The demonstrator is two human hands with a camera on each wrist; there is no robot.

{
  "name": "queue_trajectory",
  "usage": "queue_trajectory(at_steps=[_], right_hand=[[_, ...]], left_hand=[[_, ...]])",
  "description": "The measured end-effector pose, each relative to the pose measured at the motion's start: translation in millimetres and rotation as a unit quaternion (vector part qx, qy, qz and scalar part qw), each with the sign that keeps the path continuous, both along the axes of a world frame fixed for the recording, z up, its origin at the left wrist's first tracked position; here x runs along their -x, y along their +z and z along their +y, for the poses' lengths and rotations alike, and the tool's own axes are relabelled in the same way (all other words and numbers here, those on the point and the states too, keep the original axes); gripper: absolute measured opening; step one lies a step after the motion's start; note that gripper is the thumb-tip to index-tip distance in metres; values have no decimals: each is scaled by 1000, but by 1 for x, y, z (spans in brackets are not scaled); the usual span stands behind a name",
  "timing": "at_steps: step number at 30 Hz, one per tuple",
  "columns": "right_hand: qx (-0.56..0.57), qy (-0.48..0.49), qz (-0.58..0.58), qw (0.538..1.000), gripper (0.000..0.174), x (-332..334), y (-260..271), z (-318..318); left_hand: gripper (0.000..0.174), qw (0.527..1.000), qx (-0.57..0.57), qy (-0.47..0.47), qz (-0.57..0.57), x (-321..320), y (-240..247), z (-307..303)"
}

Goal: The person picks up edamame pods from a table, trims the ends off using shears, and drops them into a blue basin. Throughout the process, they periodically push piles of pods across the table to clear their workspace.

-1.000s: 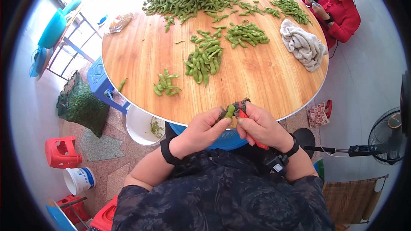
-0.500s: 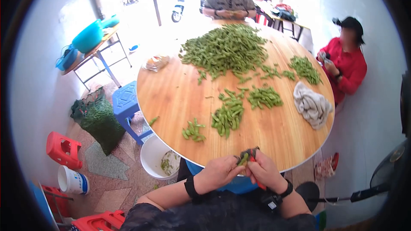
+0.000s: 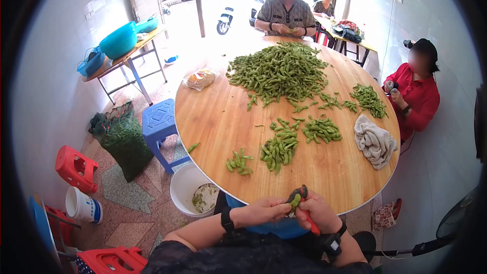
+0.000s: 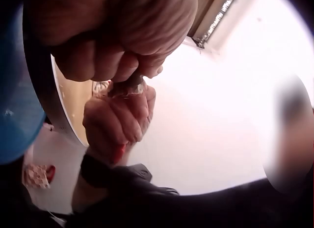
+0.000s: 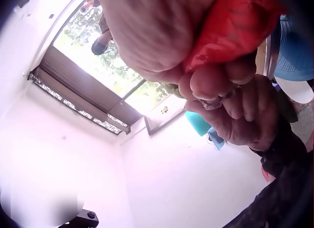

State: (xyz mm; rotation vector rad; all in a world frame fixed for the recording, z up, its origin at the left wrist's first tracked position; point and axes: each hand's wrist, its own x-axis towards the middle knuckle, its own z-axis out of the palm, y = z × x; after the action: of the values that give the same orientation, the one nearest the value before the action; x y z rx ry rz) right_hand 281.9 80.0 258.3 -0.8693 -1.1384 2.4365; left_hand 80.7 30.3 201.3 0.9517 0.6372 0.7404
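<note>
At the table's near edge, in the head view, my two hands meet over one green soybean pod (image 3: 294, 201). My left hand (image 3: 266, 210) pinches the pod between thumb and fingers. The right hand (image 3: 323, 211) grips a red-handled tool (image 3: 310, 223), its dark upper end close against the pod; I cannot tell its exact kind. In the right wrist view, the wide glossy red handle (image 5: 230, 31) lies under curled fingers. Beyond my hands are small piles of pods (image 3: 279, 149) and a large heap (image 3: 279, 71) on the round wooden table (image 3: 218, 142).
A crumpled cloth (image 3: 375, 142) lies at the table's right, a plastic bag (image 3: 201, 78) at its left. Below the left edge stand a white bucket (image 3: 185, 187) and a blue stool (image 3: 160, 119). One person (image 3: 418, 91) sits at the right, another (image 3: 286, 15) across the table.
The head view has tilted upward, bringing the person across the table and the street into sight. Both hands stay together around the pod and the red-handled tool.
</note>
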Motion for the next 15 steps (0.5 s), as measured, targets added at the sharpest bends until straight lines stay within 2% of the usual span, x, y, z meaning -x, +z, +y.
queue_trajectory(at_steps=[1, 3, 4, 5, 6, 7, 9, 10, 11, 12, 15], right_hand=[[-1, 0, 0, 1000, 13, 0, -1, 2], [35, -21, 24, 999, 12, 1, -3, 5], [34, -22, 24, 999, 12, 2, -1, 6], [-33, -46, -27, 998, 10, 3, 3, 7], [-99, -68, -79, 990, 8, 4, 6, 8], [-100, -67, -80, 989, 8, 3, 9, 8], [-269, -63, -190, 942, 11, 0, 11, 7], [-269, -63, -189, 942, 11, 2, 8, 7], [-486, -41, -206, 848, 12, 6, 3, 6], [-675, -18, -211, 707, 13, 9, 1, 4], [-669, 12, -239, 704, 14, 15, 2, -1]], left_hand=[[29, 1000, -1, 0, 0, -1, 1, 0], [25, 994, 89, 18, -67, -8, 6, -1], [25, 994, 88, 17, -67, -9, 7, -1], [25, 992, -61, 83, 68, -11, 7, 0], [25, 947, -207, 147, 198, -11, 8, 0], [25, 946, -208, 149, 198, -8, 9, 1], [36, 924, -212, 198, 249, 4, 9, 4], [41, 916, -244, 208, 241, 4, 10, 7], [41, 915, -245, 209, 242, 3, 9, 10], [42, 918, -238, 183, 260, 1, 9, 13], [44, 923, -222, 155, 274, -1, 16, 16]])
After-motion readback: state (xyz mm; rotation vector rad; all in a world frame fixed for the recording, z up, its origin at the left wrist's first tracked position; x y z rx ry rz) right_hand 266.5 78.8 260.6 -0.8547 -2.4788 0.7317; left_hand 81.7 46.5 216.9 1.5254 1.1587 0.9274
